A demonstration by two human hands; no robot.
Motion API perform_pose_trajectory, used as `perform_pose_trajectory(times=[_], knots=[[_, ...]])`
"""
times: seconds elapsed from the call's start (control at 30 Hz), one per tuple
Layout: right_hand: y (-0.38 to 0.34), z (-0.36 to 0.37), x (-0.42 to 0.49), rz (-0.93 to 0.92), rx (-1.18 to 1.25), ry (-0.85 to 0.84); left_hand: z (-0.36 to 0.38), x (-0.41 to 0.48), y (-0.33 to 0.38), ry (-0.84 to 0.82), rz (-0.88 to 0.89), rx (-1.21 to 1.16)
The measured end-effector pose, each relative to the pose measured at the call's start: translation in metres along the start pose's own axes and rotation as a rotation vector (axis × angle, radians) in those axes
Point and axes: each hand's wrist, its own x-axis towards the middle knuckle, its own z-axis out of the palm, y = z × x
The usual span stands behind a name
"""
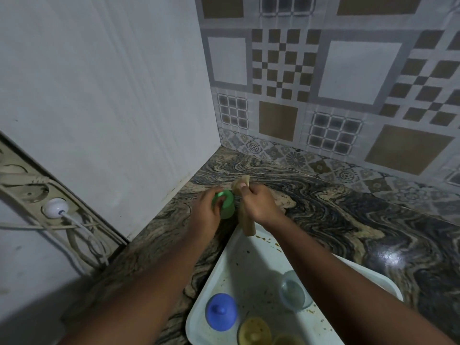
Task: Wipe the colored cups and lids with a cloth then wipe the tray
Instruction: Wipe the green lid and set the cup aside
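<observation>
Head view: I noted left hand [204,215] gripped green cup [227,209]; right hand [261,206] pinched cloth [246,224] just right of cup.

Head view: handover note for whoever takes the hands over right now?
Left hand holds the green plastic cup above the marbled counter. Right hand grips the beige cloth next to its rim.
Blue lidded cup, clear cup and yellow lidded cup stand on the white tray, which shows brown specks.
Done: nothing visibly finished.
Left: green cup, the others, then the tray.
</observation>
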Motion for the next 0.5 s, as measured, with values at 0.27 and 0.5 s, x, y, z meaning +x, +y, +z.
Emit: perform_pose_trajectory(times=[0.27,0.5], knots=[[0.005,-0.001,0.001,0.012,-0.003,-0.008,0.001,0.001,0.003,-0.109,0.037,0.145],[0.006,-0.006,0.001,0.017,0.001,-0.006,-0.001,0.002,0.010,-0.210,0.074,0.306]])
